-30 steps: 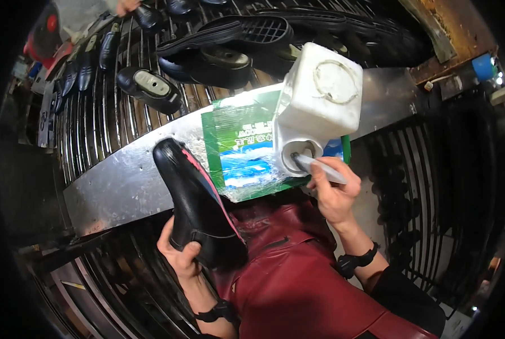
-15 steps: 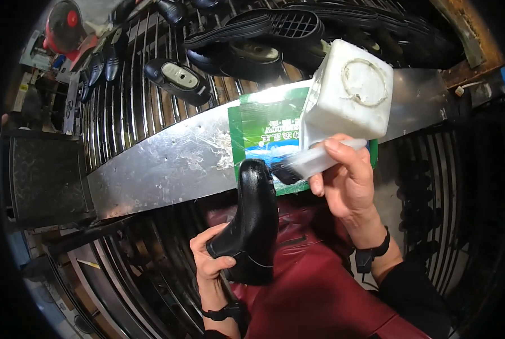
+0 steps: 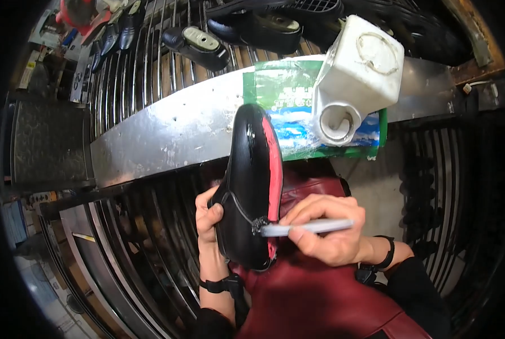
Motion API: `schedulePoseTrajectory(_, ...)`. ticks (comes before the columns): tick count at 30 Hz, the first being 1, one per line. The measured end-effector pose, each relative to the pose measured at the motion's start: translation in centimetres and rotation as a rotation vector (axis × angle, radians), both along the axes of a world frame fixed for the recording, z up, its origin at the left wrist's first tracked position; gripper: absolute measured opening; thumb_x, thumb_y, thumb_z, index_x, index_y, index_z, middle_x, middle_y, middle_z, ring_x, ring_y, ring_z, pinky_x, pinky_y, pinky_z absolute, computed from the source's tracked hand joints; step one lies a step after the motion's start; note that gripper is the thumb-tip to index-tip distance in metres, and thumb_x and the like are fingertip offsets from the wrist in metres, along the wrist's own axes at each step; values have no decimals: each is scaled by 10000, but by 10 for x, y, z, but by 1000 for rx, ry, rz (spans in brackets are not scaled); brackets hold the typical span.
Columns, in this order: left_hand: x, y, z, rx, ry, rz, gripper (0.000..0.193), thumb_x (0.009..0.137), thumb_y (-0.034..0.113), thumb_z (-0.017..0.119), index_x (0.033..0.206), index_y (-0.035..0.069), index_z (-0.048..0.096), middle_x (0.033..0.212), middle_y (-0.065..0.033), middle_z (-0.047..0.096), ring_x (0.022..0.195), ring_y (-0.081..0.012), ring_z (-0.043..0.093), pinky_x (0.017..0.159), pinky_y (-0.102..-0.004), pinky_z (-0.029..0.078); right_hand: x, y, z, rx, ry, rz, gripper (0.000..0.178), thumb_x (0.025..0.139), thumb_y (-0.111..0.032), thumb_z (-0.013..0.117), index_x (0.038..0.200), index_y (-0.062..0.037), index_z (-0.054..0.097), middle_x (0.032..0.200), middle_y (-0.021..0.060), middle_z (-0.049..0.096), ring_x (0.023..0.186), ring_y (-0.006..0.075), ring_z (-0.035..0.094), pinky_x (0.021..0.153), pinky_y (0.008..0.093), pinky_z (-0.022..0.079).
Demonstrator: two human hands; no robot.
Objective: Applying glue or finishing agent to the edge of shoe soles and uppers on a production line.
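Observation:
My left hand [image 3: 208, 219] grips a glossy black shoe upper [image 3: 242, 164], holding it toe up and away from me. A wet pinkish-red band [image 3: 273, 164] runs along its right-hand edge. My right hand [image 3: 336, 244] is closed round the pale handle of a brush [image 3: 320, 226]. The brush's dark bristles touch the shoe's edge near the heel end, where the band is interrupted. Beyond my right hand, a white plastic container [image 3: 371, 73] with a cut-open spout [image 3: 337, 123] lies on a green and blue printed sheet [image 3: 297, 133]. My left fingers are partly hidden behind the shoe.
A metal ledge [image 3: 156, 138] crosses in front of me, with a rack of metal bars [image 3: 151, 68] behind it. Several black shoes, one a lasted shoe [image 3: 199, 48], sit on the bars. A dark box-like surface [image 3: 50, 144] stands at left. A burgundy apron [image 3: 320, 294] covers my lap.
The shoe has turned and risen, bringing its red-banded edge into sight. My right hand has brought the brush down from beside the container to the shoe's heel end. The view has shifted slightly.

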State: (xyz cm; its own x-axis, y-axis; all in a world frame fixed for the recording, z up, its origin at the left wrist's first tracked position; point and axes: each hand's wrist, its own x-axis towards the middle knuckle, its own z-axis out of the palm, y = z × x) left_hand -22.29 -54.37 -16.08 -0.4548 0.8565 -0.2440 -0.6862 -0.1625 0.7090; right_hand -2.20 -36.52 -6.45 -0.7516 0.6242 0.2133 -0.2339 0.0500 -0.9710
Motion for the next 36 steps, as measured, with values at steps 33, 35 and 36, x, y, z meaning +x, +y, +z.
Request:
schedulePoseTrajectory(33,41,61,24,-192,128,466,403,1033,240,641,1323,-40,663,1249,-130,736,1079,-266,737,956,-432,614,-65,104,61,457,25,348,274,750,1,742,1020,43,760,942,138,780,851,181,743,770,305,591)
schedulePoseTrajectory(35,40,64,30,-119,-85,456,431,1066,287,583,1344,-35,653,1267,-149,732,1088,-279,738,967,-436,613,-86,129,42,386,-5,221,200,824,-51,822,1010,15,787,845,67,769,761,135,730,694,269,575)
schedulePoseTrajectory(36,39,65,34,-77,-191,449,448,1083,311,554,1355,-32,649,1276,-159,730,1092,-285,739,972,-438,613,-95,138,31,309,-20,157,182,855,-74,840,1002,19,785,822,65,765,730,133,725,660,257,567)
